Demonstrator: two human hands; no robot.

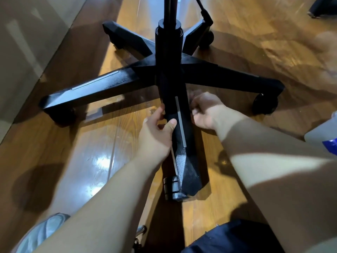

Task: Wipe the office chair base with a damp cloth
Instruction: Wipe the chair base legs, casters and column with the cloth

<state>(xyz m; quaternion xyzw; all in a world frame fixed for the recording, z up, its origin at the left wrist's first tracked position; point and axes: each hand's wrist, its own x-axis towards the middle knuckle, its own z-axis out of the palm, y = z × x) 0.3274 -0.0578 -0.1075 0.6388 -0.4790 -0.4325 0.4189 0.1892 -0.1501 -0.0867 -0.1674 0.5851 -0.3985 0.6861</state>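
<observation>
Black five-spoke office chair base (113, 83) stands on the glossy wooden floor (91, 143) on castors. It's rigid and probably heavy, and it'll likely roll if pushed. Left hand (156, 136) wraps the near spoke (184, 161), thumb on top, a good brace point. Right hand (206, 110) is curled against the spoke's right side. No cloth visible, so can't tell what it holds.
</observation>
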